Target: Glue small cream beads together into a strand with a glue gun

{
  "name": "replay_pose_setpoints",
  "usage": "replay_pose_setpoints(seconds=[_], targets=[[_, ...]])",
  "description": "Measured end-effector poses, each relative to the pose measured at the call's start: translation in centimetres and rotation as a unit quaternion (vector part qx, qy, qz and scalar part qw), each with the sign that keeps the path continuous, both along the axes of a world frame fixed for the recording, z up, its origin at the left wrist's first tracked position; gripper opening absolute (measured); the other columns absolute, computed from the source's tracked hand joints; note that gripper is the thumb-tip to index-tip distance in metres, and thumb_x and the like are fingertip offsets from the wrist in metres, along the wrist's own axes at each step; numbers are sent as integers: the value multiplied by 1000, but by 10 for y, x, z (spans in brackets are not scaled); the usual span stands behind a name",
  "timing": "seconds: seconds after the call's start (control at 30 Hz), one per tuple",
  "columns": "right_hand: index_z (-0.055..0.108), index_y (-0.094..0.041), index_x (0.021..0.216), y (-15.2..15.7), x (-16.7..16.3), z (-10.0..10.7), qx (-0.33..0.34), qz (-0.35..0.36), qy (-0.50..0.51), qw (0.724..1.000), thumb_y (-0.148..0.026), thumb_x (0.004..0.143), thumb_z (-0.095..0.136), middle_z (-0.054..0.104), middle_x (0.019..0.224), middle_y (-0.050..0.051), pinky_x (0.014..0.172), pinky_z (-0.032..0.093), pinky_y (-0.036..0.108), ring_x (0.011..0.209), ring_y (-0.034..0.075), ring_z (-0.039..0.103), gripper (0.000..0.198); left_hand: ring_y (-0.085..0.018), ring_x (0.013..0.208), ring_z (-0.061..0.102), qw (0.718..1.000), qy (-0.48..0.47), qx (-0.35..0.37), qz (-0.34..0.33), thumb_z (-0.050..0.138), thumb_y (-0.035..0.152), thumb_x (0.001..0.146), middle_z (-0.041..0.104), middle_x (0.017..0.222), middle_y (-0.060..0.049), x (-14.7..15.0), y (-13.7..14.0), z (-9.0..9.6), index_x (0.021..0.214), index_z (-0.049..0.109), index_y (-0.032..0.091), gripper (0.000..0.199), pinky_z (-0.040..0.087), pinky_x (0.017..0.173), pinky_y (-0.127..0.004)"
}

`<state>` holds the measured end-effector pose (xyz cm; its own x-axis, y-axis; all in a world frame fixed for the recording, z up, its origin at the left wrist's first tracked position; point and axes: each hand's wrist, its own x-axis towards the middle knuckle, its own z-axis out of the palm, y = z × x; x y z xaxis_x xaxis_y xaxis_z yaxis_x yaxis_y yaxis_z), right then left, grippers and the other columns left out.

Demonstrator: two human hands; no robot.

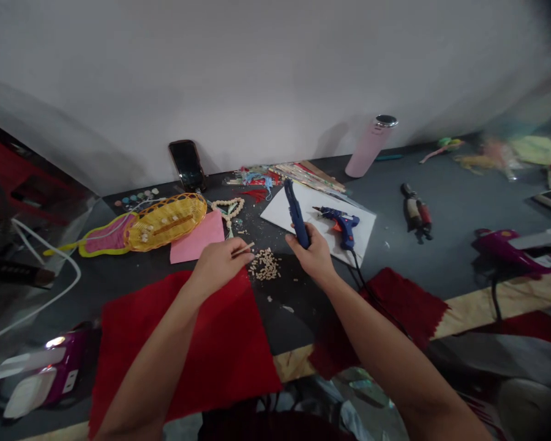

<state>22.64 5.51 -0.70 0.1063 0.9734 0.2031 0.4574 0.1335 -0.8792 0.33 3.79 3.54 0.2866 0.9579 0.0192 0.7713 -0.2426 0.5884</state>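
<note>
Left fingers pinch a short stick beside a pile of bits. Right fingers are wrapped around a blue tool.

Red cloth brightens the dark-grey counter at seven o'clock. The hand-held tool is navy, the wooden bits tan.

Dim in here, soft shadow left of the tall round pink bottle, far right blurry, top-right corner dark
</note>
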Motion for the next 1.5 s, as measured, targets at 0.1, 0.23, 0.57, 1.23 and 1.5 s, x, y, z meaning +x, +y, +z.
replay_pose_setpoints(seconds=[0.1, 0.23, 0.57, 1.23, 1.5], targets=[[55, -17, 103, 2, 0, -1, -3, -10, 33, 999, -44, 77, 55, 62, 83, 4, 66, 44, 29, 70, 17, 57, 37, -18, 73, 57, 999, 15, -12, -48, 55, 36, 79, 65, 76, -3, 22, -9, -12, 82, 65, 22, 18, 36, 61, -25], [55, -18, 101, 3, 1, -2, -10, -3, 42, 999, -43, 77, 54, 61, 77, 2, 64, 44, 30, 68, 17, 56, 35, -21, 85, 58, 989, 76, -5, -124, 54, 33, 80, 65, 87, -5, 59, -22, -28, 90, 66, 25, 18, 41, 69, -28], [55, -18, 104, 5, 4, -7, 4, 7, -13, 1000, -41, 77, 52, 64, 84, 3, 68, 44, 29, 73, 17, 57, 36, -22, 78, 61, 965, 216, 4, -149, 40, 26, 88, 62, 97, -10, 104, -31, -16, 94, 62, 17, 25, 45, 65, -32], [45, -21, 125, 6, 9, -26, -5, 63, -318, 946, -44, 77, 60, 63, 104, 12, 75, 44, 35, 93, 26, 59, 56, 3, 39, 24, 715, -617, -312, 101, 69, 18, 70, 55, 72, 0, 10, -29, -27, 86, 61, 12, 20, 16, 36, -12], [55, -14, 116, 6, 8, -16, 76, 70, -329, 939, -34, 81, 55, 60, 107, 14, 89, 39, 43, 102, 29, 49, 40, 2, 39, 25, 703, -633, -309, 103, 70, 16, 68, 59, 71, 0, 7, -29, -35, 83, 59, 14, 18, 16, 37, -12]])
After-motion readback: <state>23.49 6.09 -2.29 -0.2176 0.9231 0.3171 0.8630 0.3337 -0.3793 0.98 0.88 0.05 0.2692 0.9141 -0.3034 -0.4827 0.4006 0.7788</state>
